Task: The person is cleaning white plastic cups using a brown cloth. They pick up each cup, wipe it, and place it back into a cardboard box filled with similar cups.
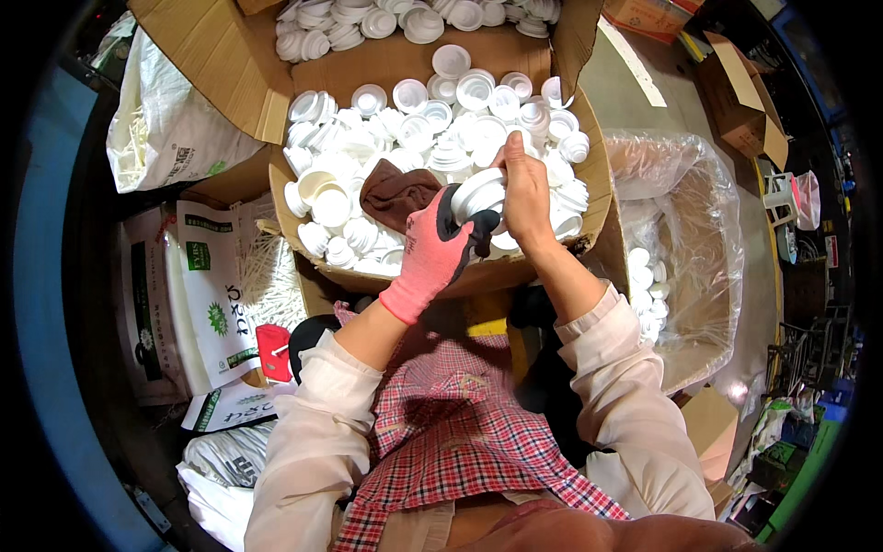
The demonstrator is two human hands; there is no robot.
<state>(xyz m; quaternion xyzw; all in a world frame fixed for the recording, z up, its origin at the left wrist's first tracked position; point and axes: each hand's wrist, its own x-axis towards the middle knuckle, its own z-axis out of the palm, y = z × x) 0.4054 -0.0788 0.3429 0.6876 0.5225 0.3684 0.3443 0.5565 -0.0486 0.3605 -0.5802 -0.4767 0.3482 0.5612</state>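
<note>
Between my two hands is a white ribbed plastic cap [479, 196], held over the near right part of a cardboard box [431, 279]. My left hand [441, 238], in a pink glove with black fingers, grips its left and lower side. My bare right hand [526, 190] holds the right side with the thumb pointing up. Many white plastic caps [414, 131] fill the box in a loose heap. A crumpled brown cloth [397, 194] lies on the caps, just beyond my gloved hand and partly behind it.
Left stand a white woven sack [183, 131] and a printed bag [207, 290] beside thin white sticks [272, 276]. A red object [274, 353] is near my left forearm. Right is a plastic-lined carton [703, 276] holding white pieces [648, 283]. More caps [378, 23] lie at the far side.
</note>
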